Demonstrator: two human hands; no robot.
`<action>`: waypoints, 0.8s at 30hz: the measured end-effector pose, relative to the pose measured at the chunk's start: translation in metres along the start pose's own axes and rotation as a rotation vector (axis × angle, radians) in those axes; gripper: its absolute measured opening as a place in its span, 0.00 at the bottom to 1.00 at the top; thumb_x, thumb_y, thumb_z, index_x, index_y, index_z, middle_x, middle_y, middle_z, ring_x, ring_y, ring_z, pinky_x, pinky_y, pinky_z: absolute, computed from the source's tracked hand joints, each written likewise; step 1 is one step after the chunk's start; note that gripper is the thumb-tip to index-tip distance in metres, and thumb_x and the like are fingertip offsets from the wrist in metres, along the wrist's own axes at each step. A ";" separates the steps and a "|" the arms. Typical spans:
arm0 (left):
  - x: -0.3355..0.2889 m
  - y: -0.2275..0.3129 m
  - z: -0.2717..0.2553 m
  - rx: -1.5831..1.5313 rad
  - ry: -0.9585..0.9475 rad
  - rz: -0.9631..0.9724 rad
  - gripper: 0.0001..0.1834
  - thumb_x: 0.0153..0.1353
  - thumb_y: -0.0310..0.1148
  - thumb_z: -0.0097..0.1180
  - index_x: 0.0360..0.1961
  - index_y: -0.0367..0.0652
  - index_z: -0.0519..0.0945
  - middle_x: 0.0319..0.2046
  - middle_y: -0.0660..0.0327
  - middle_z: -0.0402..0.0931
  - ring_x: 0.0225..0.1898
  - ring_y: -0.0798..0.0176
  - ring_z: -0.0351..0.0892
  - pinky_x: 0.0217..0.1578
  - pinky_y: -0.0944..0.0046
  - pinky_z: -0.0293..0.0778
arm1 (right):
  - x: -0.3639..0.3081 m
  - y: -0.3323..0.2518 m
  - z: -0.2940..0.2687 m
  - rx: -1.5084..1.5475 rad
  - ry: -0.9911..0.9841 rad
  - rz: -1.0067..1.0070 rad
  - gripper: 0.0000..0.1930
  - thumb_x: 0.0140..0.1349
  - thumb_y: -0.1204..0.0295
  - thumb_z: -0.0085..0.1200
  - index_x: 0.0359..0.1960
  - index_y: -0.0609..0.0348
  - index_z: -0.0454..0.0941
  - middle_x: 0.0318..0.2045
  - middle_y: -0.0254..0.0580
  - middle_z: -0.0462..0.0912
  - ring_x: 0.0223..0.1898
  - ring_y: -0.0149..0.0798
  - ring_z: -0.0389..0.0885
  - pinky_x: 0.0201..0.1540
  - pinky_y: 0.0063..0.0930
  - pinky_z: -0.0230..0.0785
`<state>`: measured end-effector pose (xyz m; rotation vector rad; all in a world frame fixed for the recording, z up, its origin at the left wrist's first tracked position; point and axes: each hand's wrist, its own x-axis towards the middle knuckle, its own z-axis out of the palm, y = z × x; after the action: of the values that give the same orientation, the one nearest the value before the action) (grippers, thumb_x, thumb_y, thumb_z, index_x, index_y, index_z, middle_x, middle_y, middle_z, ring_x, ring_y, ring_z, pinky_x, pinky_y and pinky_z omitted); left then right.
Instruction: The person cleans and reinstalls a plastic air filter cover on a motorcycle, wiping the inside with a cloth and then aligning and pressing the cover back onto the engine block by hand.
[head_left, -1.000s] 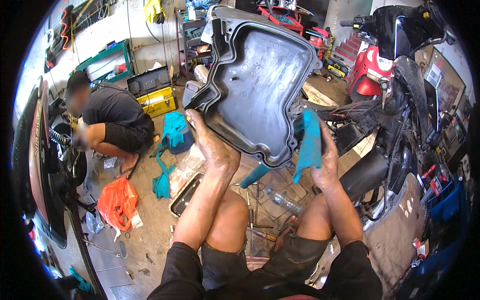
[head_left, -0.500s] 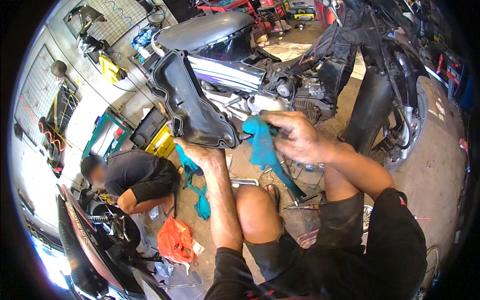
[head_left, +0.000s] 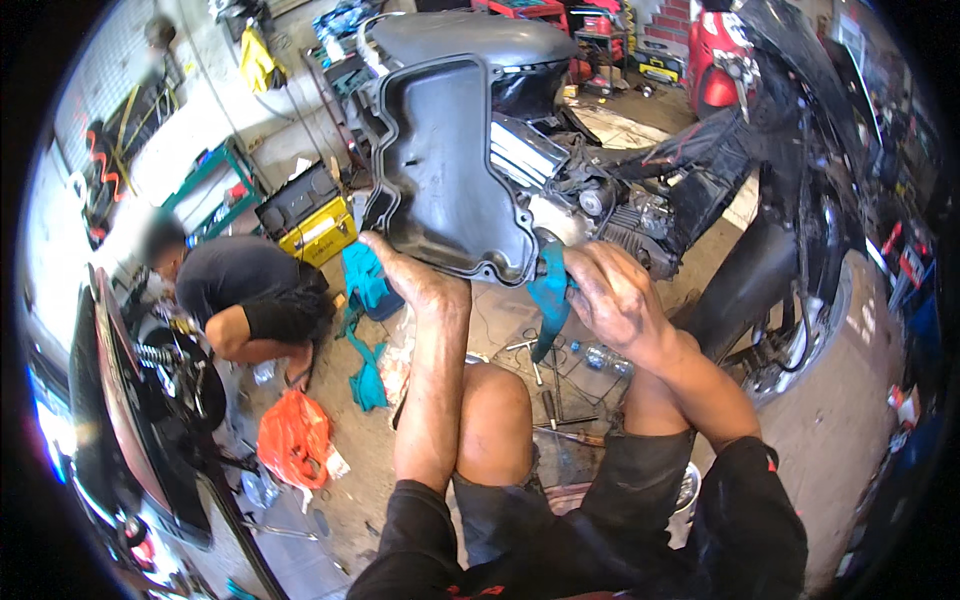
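My left hand grips the lower edge of a black plastic housing cover, held up with its hollow inside facing me. A raised rim with screw lugs runs round it. At the cover's lower right corner, my right hand is closed on a teal rag and presses it against the outer edge, the loose end hanging down. More teal cloth shows below and beside my left wrist; whether it touches that hand, I cannot tell.
Beyond the cover stands a partly stripped motorcycle with a grey seat and bare engine. A person crouches at the left beside another motorbike. A yellow toolbox, orange plastic bag and tools are on the floor.
The cover has turned more upright and faces me more squarely. My right hand and the rag have shifted slightly right and down along its corner. The whole view has swung a little right.
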<state>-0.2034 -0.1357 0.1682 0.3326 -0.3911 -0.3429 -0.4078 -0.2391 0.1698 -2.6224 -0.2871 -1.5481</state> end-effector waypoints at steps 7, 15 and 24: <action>-0.016 0.002 0.019 0.080 -0.036 0.150 0.34 0.71 0.60 0.39 0.65 0.46 0.70 0.64 0.56 0.71 0.66 0.52 0.67 0.68 0.47 0.60 | -0.007 0.005 0.012 0.041 0.032 0.019 0.20 0.47 0.83 0.59 0.45 0.62 0.72 0.34 0.47 0.76 0.33 0.50 0.79 0.36 0.39 0.74; -0.023 0.002 0.021 0.007 -0.032 0.173 0.37 0.68 0.62 0.46 0.64 0.42 0.70 0.61 0.55 0.73 0.62 0.53 0.71 0.66 0.50 0.62 | -0.011 0.007 0.015 0.095 0.011 0.077 0.26 0.43 0.88 0.58 0.48 0.74 0.71 0.38 0.62 0.79 0.38 0.62 0.81 0.43 0.46 0.77; -0.029 0.007 0.030 0.050 0.089 0.167 0.36 0.68 0.63 0.46 0.63 0.44 0.71 0.58 0.59 0.74 0.58 0.57 0.73 0.62 0.54 0.66 | -0.020 0.004 0.022 0.228 -0.188 0.208 0.20 0.51 0.84 0.54 0.48 0.74 0.73 0.40 0.60 0.81 0.40 0.57 0.83 0.44 0.41 0.77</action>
<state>-0.2393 -0.1259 0.1879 0.3605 -0.3384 -0.1546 -0.3972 -0.2418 0.1417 -2.5269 -0.1832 -1.1357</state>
